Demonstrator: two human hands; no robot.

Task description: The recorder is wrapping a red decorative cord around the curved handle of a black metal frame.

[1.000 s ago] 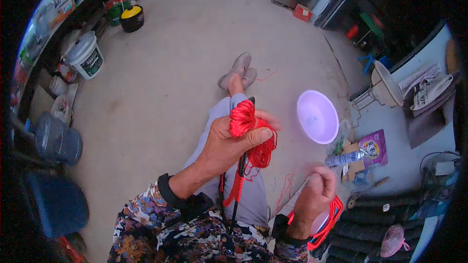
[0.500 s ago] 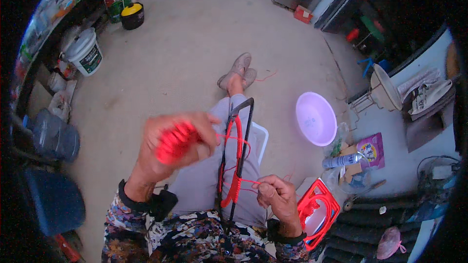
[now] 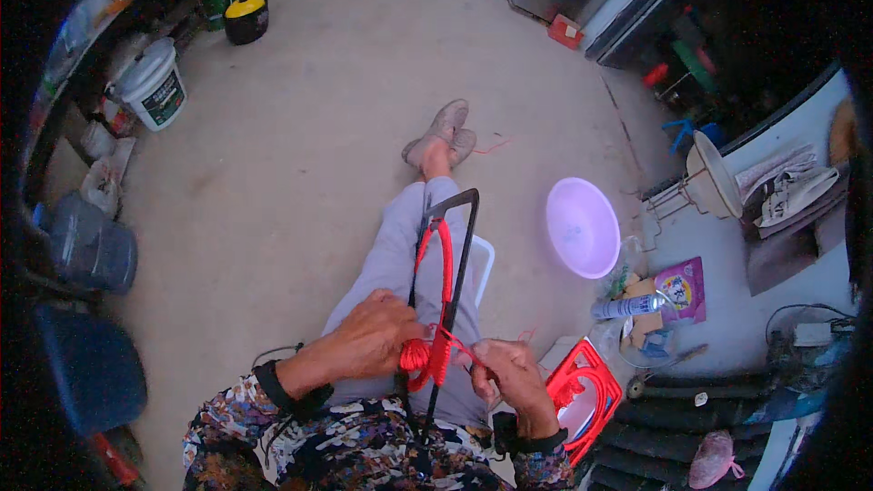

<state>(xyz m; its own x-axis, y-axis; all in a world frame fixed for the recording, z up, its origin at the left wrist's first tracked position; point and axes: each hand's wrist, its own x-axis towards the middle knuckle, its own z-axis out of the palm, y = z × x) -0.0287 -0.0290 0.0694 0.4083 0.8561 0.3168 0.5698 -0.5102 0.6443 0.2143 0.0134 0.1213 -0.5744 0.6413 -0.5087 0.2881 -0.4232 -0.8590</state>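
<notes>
Between my knees a thin black frame (image 3: pixel 461 264), shaped like a hacksaw frame, stands tilted away from me. Red cord is wound in tight turns on its lower part (image 3: pixel 441 364), and a red-wrapped curved strip (image 3: pixel 446 259) runs up inside it. My left hand (image 3: pixel 368 336) is closed on a small bundle of red cord (image 3: pixel 416 355), close against the left side of the frame. On the other side, my right hand (image 3: pixel 509 371) pinches a strand of the cord near the wrapped part. Its fingertips are partly hidden.
By my right forearm sits a red plastic basket (image 3: pixel 596 365) with red material inside. Farther right are a lilac basin (image 3: pixel 582 227), a spray can (image 3: pixel 627 306) and a purple bag (image 3: pixel 682 289). A white bucket (image 3: pixel 155 86) and blue bin (image 3: pixel 91 368) line the left.
My left hand has come down and right with the cord bundle, from above my left thigh to beside the frame. My right hand stays near the wrapped part, still pinching cord.
</notes>
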